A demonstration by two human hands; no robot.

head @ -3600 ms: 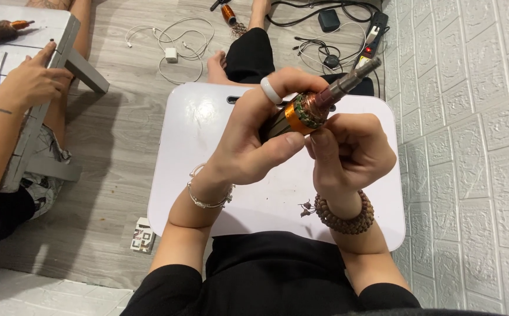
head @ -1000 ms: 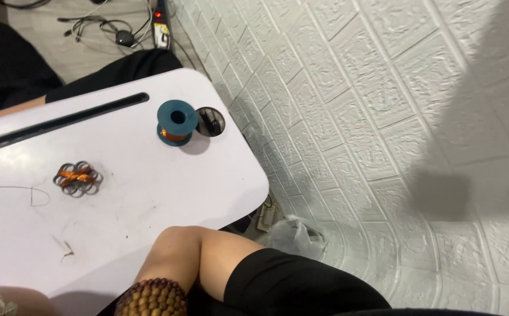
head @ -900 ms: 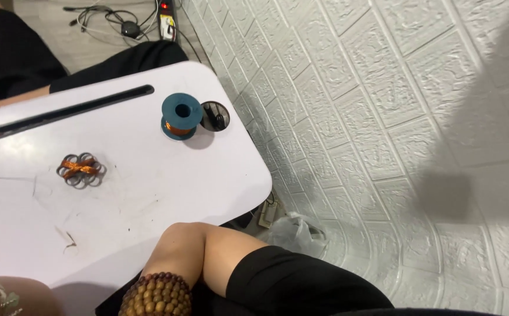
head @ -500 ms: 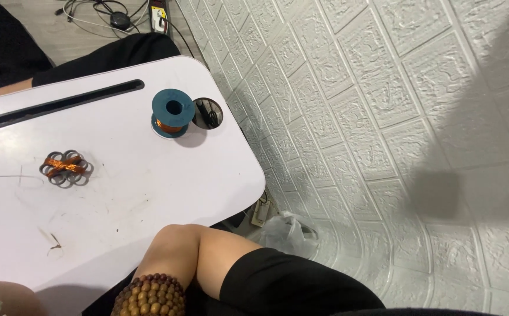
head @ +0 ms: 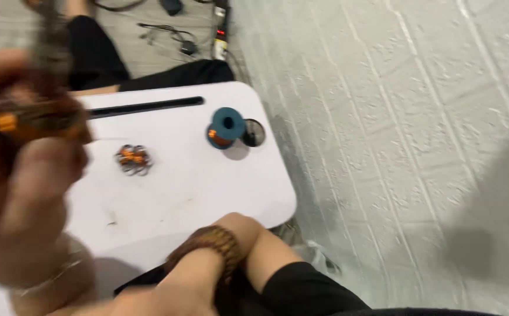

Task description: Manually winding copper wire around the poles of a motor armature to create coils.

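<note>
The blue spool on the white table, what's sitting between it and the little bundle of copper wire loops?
Nothing: in the head view the white table is bare between the blue spool and the copper wire bundle.

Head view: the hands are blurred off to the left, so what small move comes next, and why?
Probably bring the left hand and its copper-wound part back over the white table, since they are blurred at the picture's edge, away from the blue wire spool.

My white worktop (head: 207,193) sat across my lap. On it stood a blue wire spool (head: 226,127), and a small copper coil (head: 132,159) lay well apart from that.
</note>
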